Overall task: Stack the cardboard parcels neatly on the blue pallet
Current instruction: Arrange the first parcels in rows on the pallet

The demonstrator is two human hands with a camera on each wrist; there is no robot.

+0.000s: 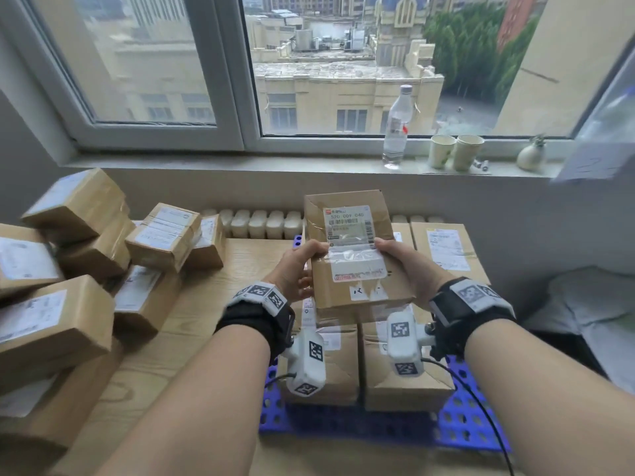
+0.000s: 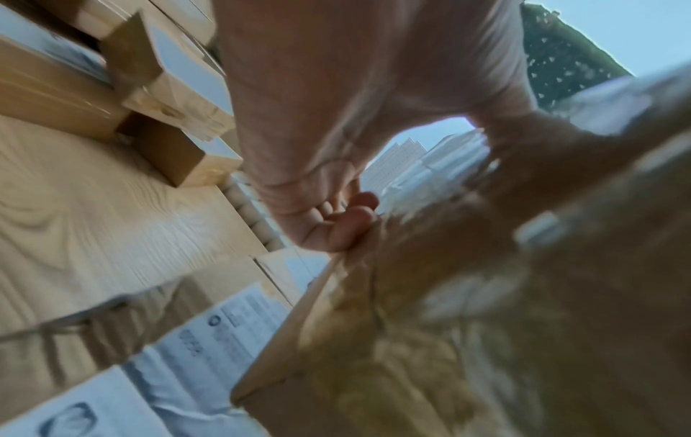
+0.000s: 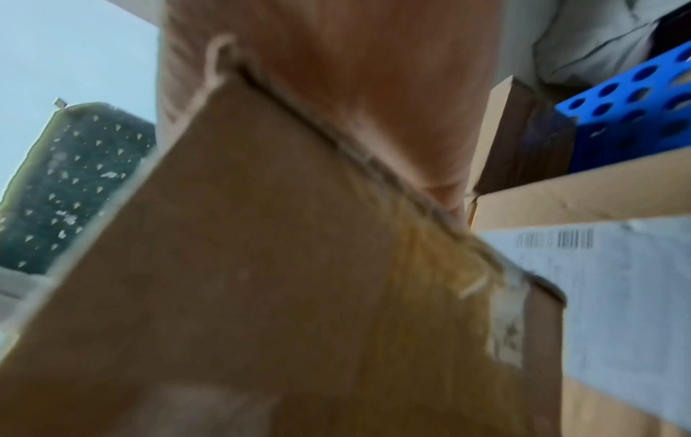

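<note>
I hold a flat cardboard parcel (image 1: pixel 354 249) with a white shipping label up in the air above the blue pallet (image 1: pixel 460 427). My left hand (image 1: pixel 299 269) grips its left edge, thumb on top. My right hand (image 1: pixel 409 266) grips its right edge the same way. Several parcels (image 1: pixel 405 376) lie flat on the pallet below, and one more (image 1: pixel 446 249) lies at its far right. In the left wrist view my fingers (image 2: pixel 336 224) curl under the blurred parcel (image 2: pixel 486 295). The right wrist view shows the parcel's underside (image 3: pixel 262 266) and the pallet (image 3: pixel 628 109).
A loose heap of parcels (image 1: pixel 68 269) covers the left of the wooden table (image 1: pixel 220 304). Behind runs a windowsill with a plastic bottle (image 1: pixel 397 128), two paper cups (image 1: pixel 455 152) and a small vase (image 1: pixel 531 156). A pale cushion (image 1: pixel 591 304) lies to the right.
</note>
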